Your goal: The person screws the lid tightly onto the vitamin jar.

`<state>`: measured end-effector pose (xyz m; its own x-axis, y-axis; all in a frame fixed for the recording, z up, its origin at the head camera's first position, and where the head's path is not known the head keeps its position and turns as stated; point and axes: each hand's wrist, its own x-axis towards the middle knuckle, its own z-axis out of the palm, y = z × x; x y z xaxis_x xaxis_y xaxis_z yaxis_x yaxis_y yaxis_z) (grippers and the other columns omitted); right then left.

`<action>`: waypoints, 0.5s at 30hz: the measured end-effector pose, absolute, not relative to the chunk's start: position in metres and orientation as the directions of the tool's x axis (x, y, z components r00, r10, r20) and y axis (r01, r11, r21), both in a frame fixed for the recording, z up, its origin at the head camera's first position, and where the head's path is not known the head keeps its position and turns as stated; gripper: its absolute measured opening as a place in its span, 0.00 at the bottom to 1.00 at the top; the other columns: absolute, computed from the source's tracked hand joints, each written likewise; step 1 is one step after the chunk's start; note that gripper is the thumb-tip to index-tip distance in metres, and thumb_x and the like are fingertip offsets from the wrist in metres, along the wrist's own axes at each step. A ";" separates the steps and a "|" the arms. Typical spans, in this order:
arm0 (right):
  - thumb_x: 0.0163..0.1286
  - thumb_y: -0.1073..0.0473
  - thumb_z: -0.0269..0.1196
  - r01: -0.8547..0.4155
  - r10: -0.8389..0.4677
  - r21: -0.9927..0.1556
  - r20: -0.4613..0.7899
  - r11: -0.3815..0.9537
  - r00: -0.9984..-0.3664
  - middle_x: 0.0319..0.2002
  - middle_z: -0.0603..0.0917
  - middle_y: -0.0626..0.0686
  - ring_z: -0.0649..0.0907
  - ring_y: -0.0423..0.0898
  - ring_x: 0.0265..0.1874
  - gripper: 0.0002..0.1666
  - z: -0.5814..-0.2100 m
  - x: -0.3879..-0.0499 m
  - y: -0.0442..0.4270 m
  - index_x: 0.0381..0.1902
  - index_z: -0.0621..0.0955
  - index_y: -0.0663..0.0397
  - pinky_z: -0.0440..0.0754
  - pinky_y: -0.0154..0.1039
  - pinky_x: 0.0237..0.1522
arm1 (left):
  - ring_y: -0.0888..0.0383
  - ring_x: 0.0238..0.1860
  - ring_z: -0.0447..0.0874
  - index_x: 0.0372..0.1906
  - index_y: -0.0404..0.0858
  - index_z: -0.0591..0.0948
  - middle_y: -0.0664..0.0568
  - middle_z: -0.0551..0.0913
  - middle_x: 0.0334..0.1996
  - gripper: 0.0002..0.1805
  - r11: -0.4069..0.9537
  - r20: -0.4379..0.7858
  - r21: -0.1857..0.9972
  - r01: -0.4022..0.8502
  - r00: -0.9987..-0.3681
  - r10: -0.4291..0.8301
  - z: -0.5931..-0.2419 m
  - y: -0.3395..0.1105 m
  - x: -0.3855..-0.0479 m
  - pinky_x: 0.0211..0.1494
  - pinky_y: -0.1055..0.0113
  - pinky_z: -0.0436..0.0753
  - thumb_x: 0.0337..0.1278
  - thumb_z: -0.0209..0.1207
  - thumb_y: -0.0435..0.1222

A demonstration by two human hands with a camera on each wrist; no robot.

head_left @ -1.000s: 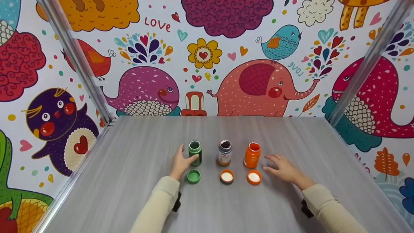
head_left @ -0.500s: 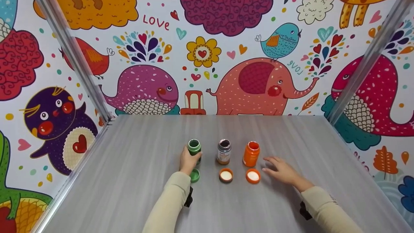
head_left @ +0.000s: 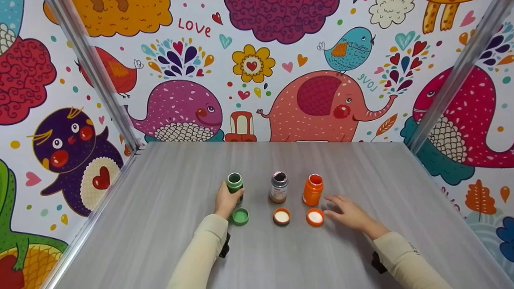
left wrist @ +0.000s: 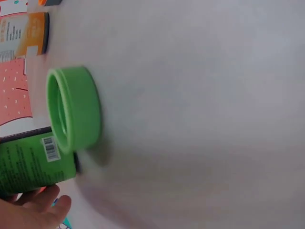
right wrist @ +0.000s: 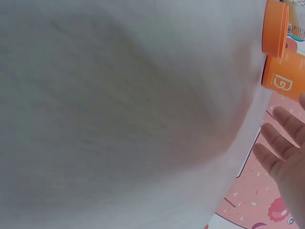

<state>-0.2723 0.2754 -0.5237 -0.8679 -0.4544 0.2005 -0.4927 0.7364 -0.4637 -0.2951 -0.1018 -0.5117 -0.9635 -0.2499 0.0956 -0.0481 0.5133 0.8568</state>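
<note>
In the head view my left hand (head_left: 227,199) grips the green open-mouthed bottle (head_left: 235,181) by its side, thumb in front. The green cap (head_left: 241,216) lies just in front of that bottle, inner side up. A grey-necked bottle (head_left: 279,188) stands upright in the middle, its orange-rimmed cap (head_left: 281,216) before it. To the right stands an orange bottle (head_left: 313,192) with its orange cap (head_left: 315,217) in front. My right hand (head_left: 351,214) is beside the orange bottle and cap, fingers spread, holding nothing. The left wrist view shows my fingers against the green bottle (left wrist: 33,164).
The grey table (head_left: 273,257) reaches back to a wall (head_left: 249,24) printed with cartoon animals. Metal posts (head_left: 96,80) stand at the left and right corners.
My left hand has closed round the green bottle, and the bottle has shifted left from above its cap. The right hand has stayed nearly in place.
</note>
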 end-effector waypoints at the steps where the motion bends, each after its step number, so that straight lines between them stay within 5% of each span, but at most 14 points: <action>1: 0.62 0.44 0.59 -0.494 -0.458 -0.463 0.197 0.736 -0.867 0.49 0.78 0.58 0.78 0.55 0.47 0.31 -0.523 -0.272 0.275 0.56 0.73 0.59 0.74 0.56 0.49 | 0.43 0.50 0.75 0.49 0.28 0.69 0.37 0.76 0.45 0.25 0.512 0.094 0.857 -0.052 -0.962 -0.255 -0.512 -0.105 -0.295 0.54 0.52 0.72 0.51 0.63 0.38; 15: 0.64 0.41 0.57 -0.495 -0.493 -0.467 0.137 0.733 -0.859 0.51 0.77 0.59 0.79 0.56 0.46 0.33 -0.515 -0.267 0.256 0.57 0.72 0.60 0.76 0.54 0.47 | 0.41 0.52 0.74 0.55 0.25 0.66 0.33 0.75 0.49 0.30 0.512 0.075 0.851 -0.116 -0.938 -0.339 -0.515 -0.145 -0.287 0.55 0.51 0.71 0.52 0.61 0.40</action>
<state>-0.2666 0.2557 -0.5146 -0.8594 -0.4927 0.1366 -0.4945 0.7332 -0.4667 -0.2869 -0.1449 -0.5152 -0.9379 -0.3385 0.0752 -0.1165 0.5117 0.8512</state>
